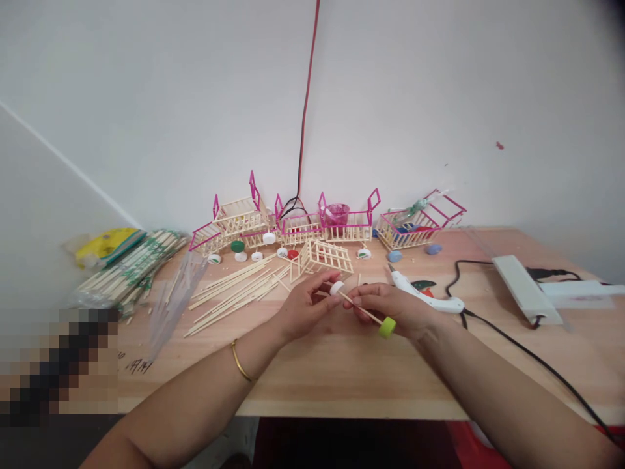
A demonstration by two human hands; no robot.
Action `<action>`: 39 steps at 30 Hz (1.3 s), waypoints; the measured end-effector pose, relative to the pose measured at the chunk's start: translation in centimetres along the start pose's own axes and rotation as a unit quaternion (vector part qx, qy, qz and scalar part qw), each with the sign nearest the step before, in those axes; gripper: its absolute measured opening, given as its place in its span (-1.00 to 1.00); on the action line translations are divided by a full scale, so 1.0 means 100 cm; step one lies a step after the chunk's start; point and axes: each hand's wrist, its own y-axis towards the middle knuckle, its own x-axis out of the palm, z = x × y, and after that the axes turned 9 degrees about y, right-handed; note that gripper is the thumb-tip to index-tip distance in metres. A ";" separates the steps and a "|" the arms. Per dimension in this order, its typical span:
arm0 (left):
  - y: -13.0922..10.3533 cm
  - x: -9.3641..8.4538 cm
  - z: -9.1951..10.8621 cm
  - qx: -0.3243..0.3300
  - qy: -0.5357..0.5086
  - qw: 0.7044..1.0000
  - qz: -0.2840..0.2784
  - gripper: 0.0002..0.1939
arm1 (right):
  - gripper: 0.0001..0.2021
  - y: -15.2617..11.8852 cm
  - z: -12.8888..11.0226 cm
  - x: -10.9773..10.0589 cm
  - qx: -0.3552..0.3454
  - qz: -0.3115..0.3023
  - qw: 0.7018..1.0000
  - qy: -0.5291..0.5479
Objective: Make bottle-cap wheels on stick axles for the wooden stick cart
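Between my hands is a thin wooden stick (pixel 364 309) with a white bottle cap (pixel 336 287) at its far end and a lime-green bottle cap (pixel 387 327) at the near end. My left hand (pixel 310 305) pinches the white cap between thumb and fingers. With its fingers closed around the stick, my right hand (pixel 383 303) grips it near the middle. Just beyond my hands lies a small stick frame (pixel 325 257) without coloured edges. A white glue gun (pixel 424 293) rests to the right of my right hand.
Several stick carts (pixel 349 233) with magenta edges and cap wheels line the wall. Loose sticks (pixel 239 293) and bagged sticks (pixel 131 267) lie on the left. At right, a white power strip (pixel 527 290) and a black cord (pixel 532 352) cross the table (pixel 312 384).
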 end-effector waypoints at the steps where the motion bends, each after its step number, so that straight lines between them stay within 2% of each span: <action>1: 0.000 0.000 -0.001 -0.001 0.001 1.000 -0.004 -0.50 | -0.71 0.000 0.001 -0.001 0.000 -0.006 1.000 -0.003; 6: 0.001 -0.001 -0.004 -0.003 0.007 1.000 -0.019 -0.53 | -0.69 0.002 0.006 -0.007 -0.005 -0.025 0.999 -0.020; 12: 0.001 -0.001 0.000 -0.016 0.000 1.000 -0.017 -0.50 | -0.70 0.002 0.007 -0.007 -0.015 -0.026 0.999 -0.018; 17: 0.001 0.000 0.000 -0.046 -0.027 0.998 -0.016 -0.49 | -0.77 0.003 0.006 -0.009 -0.110 -0.010 0.994 -0.012; 21: -0.002 0.002 0.002 -0.058 -0.003 0.996 -0.068 -0.67 | -0.75 0.005 0.007 -0.011 -0.167 0.031 0.985 -0.023; 26: -0.004 0.004 0.007 -0.036 0.018 0.995 -0.093 -0.72 | -0.74 0.007 0.010 -0.008 -0.192 0.065 0.979 -0.035; 33: -0.002 0.004 0.004 0.010 0.027 0.995 -0.095 -0.69 | -0.77 0.008 0.012 -0.001 -0.228 0.040 0.972 -0.030; 39: -0.002 0.005 0.002 -0.001 0.011 0.996 -0.086 -0.71 | -0.75 0.005 0.006 0.005 -0.235 0.025 0.966 -0.100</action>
